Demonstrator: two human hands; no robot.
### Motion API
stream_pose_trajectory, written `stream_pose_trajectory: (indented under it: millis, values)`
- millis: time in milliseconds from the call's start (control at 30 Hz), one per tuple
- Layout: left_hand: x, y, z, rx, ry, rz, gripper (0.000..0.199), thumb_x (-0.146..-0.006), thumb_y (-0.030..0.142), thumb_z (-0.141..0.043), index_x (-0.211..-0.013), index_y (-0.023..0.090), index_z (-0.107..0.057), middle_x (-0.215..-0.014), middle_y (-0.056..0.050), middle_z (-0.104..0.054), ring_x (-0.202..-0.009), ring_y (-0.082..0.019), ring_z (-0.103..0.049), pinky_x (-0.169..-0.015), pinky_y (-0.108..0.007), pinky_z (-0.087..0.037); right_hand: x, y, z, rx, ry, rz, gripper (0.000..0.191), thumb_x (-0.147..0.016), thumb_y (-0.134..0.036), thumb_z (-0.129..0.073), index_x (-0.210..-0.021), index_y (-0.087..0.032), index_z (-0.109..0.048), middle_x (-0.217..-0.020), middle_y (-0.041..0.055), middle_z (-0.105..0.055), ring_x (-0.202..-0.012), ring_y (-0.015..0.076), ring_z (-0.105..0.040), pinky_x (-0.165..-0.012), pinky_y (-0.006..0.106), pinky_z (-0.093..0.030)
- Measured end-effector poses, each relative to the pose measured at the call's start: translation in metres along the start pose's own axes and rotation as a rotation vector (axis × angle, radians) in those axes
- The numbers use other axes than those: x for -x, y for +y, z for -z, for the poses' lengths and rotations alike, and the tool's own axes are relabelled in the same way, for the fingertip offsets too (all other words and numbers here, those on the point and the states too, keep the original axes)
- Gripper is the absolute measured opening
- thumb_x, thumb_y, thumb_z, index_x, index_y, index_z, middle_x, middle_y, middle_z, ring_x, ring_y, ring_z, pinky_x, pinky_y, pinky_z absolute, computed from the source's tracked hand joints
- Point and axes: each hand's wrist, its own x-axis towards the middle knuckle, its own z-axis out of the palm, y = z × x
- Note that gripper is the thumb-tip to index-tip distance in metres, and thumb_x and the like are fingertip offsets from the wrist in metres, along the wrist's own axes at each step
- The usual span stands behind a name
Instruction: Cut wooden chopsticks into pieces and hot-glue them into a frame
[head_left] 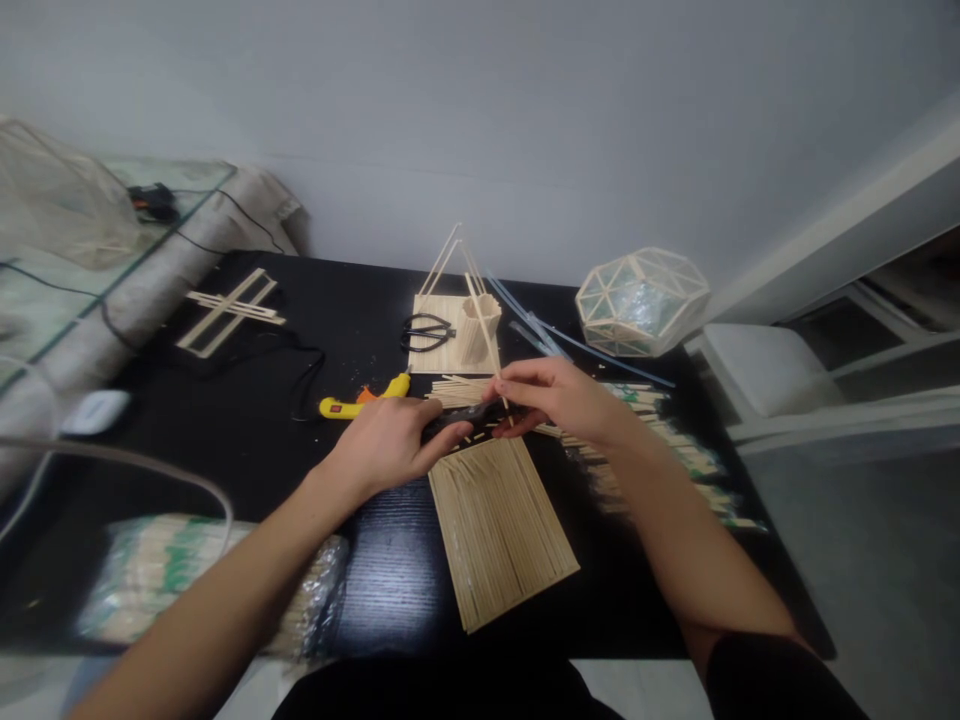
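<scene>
My left hand (401,435) is closed around a dark hand tool (469,418), its far end reaching toward my right hand. Between the fingertips of my right hand (544,400) is a thin wooden stick (484,320) that slants up and away, its lower end by the tool. Below both hands lies a flat panel of sticks (502,525). Loose sticks (457,388) lie just beyond the tool. Farther back, a stick base (431,355) carries a round stick cup (480,325), black scissors (427,333) and upright sticks forming a peak.
A yellow glue gun (364,405) with its cord lies left of centre. Crossed stick frames (231,312) sit at the back left, a geometric stick frame (641,302) at the back right. Bagged sticks (172,575) lie front left; more sticks (660,450) are under my right forearm.
</scene>
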Motion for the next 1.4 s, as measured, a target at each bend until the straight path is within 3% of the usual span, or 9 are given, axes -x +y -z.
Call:
stream_pose_trajectory:
  millis: [500,600,733,833,933,1167,1300,1400]
  values:
    - [0.000,0.000,0.000,-0.014,0.009,0.023,0.059,-0.103,0.065,-0.041,-0.073,0.021,-0.067,-0.067,-0.010,-0.070,-0.059,-0.024,-0.063,-0.054,-0.032,-0.030,-0.003,0.003,0.001,-0.005,-0.022,0.013,0.028,-0.086,-0.040,-0.086,-0.084,-0.015,-0.075,-0.093,0.0051,-0.069,-0.074,0.0139,-0.074,-0.070,0.026,-0.070]
    - [-0.002,-0.003,-0.004,-0.032,0.080,0.078,0.061,-0.099,0.069,-0.046,-0.067,0.021,-0.064,-0.058,-0.006,-0.061,-0.051,-0.021,-0.056,-0.053,-0.031,-0.029,-0.001,0.002,0.002,0.028,0.018,0.006,0.025,-0.090,-0.040,-0.083,-0.089,-0.016,-0.075,-0.100,0.0062,-0.071,-0.071,0.0135,-0.077,-0.071,0.026,-0.071]
    - [-0.007,-0.012,-0.008,-0.043,0.158,0.254,0.063,-0.096,0.073,-0.047,-0.060,0.022,-0.057,-0.049,-0.002,-0.046,-0.046,-0.019,-0.047,-0.053,-0.030,-0.028,0.001,0.002,0.002,0.039,0.080,0.082,0.027,-0.095,-0.043,-0.078,-0.097,-0.017,-0.074,-0.099,0.0064,-0.072,-0.075,0.0158,-0.079,-0.075,0.027,-0.070]
    - [-0.010,-0.017,-0.005,0.103,0.175,0.348,0.062,-0.098,0.072,-0.044,-0.064,0.022,-0.055,-0.054,-0.003,-0.051,-0.052,-0.020,-0.050,-0.056,-0.031,-0.030,0.000,0.005,0.000,0.005,0.071,0.111,0.030,-0.096,-0.045,-0.077,-0.103,-0.017,-0.075,-0.083,0.0031,-0.070,-0.080,0.0186,-0.080,-0.082,0.031,-0.070]
    - [-0.011,-0.016,0.000,0.331,0.270,0.365,0.056,-0.097,0.067,-0.050,-0.066,0.021,-0.055,-0.059,-0.001,-0.055,-0.059,-0.018,-0.053,-0.059,-0.030,-0.034,-0.004,0.011,-0.005,-0.041,0.021,0.091,0.032,-0.093,-0.046,-0.080,-0.105,-0.016,-0.076,-0.077,0.0019,-0.070,-0.080,0.0193,-0.081,-0.084,0.032,-0.070]
    - [-0.005,-0.008,0.000,0.864,0.443,0.240,0.030,-0.093,0.048,-0.068,-0.087,0.018,-0.065,-0.077,-0.002,-0.064,-0.072,-0.017,-0.060,-0.070,-0.029,-0.049,-0.017,0.035,-0.031,-0.095,-0.146,-0.016,0.037,-0.080,-0.045,-0.091,-0.092,-0.013,-0.078,-0.095,0.0049,-0.076,-0.077,0.0161,-0.080,-0.076,0.027,-0.069]
    - [-0.005,-0.006,-0.003,0.985,0.469,0.205,0.026,-0.088,0.041,-0.076,-0.085,0.018,-0.065,-0.085,-0.003,-0.067,-0.081,-0.019,-0.064,-0.078,-0.032,-0.053,-0.021,0.049,-0.044,-0.099,-0.192,-0.100,0.038,-0.077,-0.046,-0.093,-0.090,-0.013,-0.078,-0.096,0.0061,-0.078,-0.075,0.0152,-0.080,-0.073,0.025,-0.067]
    - [-0.006,-0.004,-0.004,0.998,0.492,0.233,0.026,-0.081,0.036,-0.082,-0.083,0.019,-0.062,-0.083,-0.002,-0.066,-0.077,-0.017,-0.064,-0.075,-0.031,-0.054,-0.021,0.053,-0.048,-0.085,-0.208,-0.125,0.040,-0.076,-0.048,-0.093,-0.088,-0.013,-0.078,-0.098,0.0072,-0.078,-0.074,0.0153,-0.080,-0.073,0.026,-0.067]
